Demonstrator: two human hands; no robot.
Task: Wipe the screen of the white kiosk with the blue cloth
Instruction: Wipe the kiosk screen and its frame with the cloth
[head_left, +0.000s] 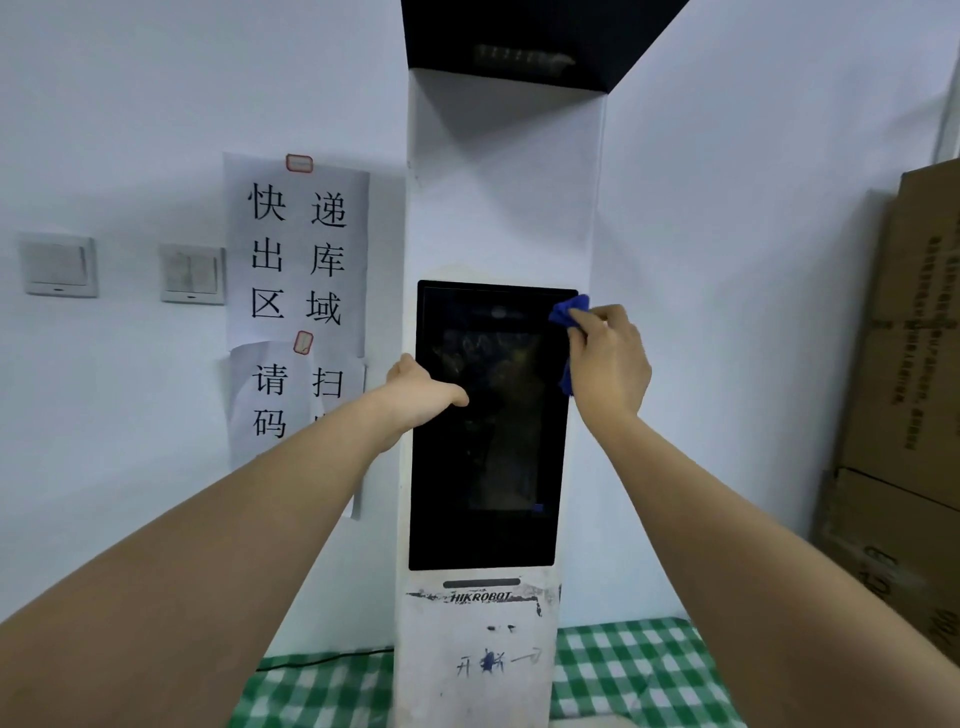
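A tall white kiosk (498, 208) stands against the wall, with a dark upright screen (488, 457) in its front. My right hand (610, 358) grips a bunched blue cloth (569, 314) and presses it against the screen's upper right corner. My left hand (421, 389) grips the kiosk's left edge beside the screen, thumb lying on the glass. Smudges show on the upper half of the screen.
Paper notices (298, 249) and two wall switches (60, 265) are on the wall to the left. Stacked cardboard boxes (909, 364) stand at the right. A green checked cloth (623, 670) covers the surface at the kiosk's foot. A black hood tops the kiosk.
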